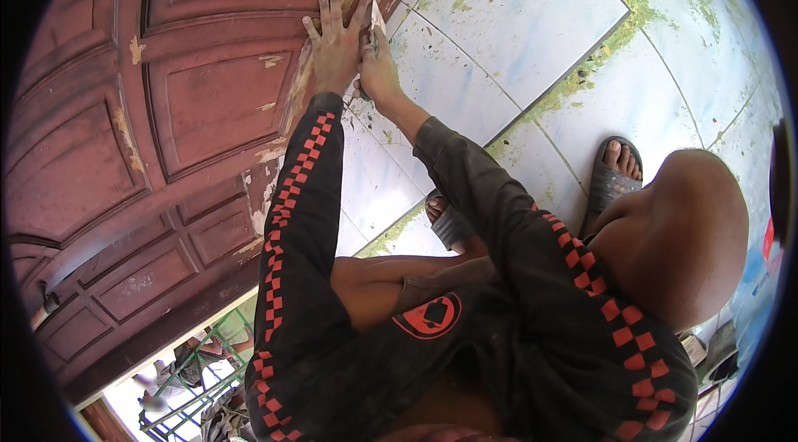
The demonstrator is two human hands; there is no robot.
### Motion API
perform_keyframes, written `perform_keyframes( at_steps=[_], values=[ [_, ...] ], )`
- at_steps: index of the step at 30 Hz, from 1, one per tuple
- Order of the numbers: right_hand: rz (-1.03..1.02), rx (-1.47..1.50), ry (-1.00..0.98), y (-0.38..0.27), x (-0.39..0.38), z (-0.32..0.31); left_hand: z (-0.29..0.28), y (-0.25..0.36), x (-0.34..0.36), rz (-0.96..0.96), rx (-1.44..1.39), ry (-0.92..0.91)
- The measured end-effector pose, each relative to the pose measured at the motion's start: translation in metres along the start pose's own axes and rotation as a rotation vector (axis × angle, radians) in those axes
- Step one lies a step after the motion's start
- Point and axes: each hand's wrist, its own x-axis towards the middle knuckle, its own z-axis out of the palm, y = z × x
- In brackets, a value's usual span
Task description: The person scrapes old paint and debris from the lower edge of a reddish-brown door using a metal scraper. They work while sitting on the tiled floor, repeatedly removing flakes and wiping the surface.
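A dark red panelled door (199, 110) fills the left side, its paint peeled to pale wood in patches along the edge. My left hand (337, 47) lies on that worn edge with its fingers spread. Right beside it, my right hand (380, 72) is closed around a scraper (376, 18). The scraper's light, pointed blade sticks up past the thumb, close to the stripped part of the edge. Most of its handle is hidden in my palm.
White floor tiles (465, 68) spread under and right of the door, with greenish-yellow paint flakes (598, 47) scattered over them. A raised tile edge crosses diagonally. My sandalled foot (617, 176) rests at right. A green metal rack (195, 380) stands at lower left, near a door handle (46, 305).
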Motion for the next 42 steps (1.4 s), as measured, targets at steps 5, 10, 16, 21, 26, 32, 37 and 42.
perform_keyframes(
  at_steps=[5,10,16,21,26,32,37,42],
  values=[
    [0.059,0.134,-0.053,0.020,-0.010,0.016,0.004,-0.011,-0.014,0.063,0.000,0.034],
    [0.269,0.453,-0.178,-0.009,-0.038,0.013,0.007,-0.020,-0.054,0.009,0.069,-0.033],
    [0.392,0.647,-0.209,-0.044,-0.029,0.016,0.015,-0.040,-0.078,-0.029,-0.013,-0.009],
    [0.351,0.597,-0.250,-0.047,-0.024,0.005,0.023,-0.036,-0.078,-0.028,-0.244,0.070],
    [0.388,0.676,-0.230,-0.048,-0.004,-0.004,0.024,-0.036,-0.071,-0.033,-0.062,0.022],
    [0.370,0.634,-0.294,-0.055,-0.017,-0.005,0.032,-0.036,-0.076,-0.025,-0.118,0.006],
    [0.405,0.689,-0.269,-0.052,-0.006,-0.003,0.029,-0.036,-0.072,-0.014,-0.138,0.041],
    [0.443,0.699,-0.362,-0.041,-0.008,-0.003,0.025,-0.036,-0.073,-0.020,-0.122,-0.009]
  ],
)
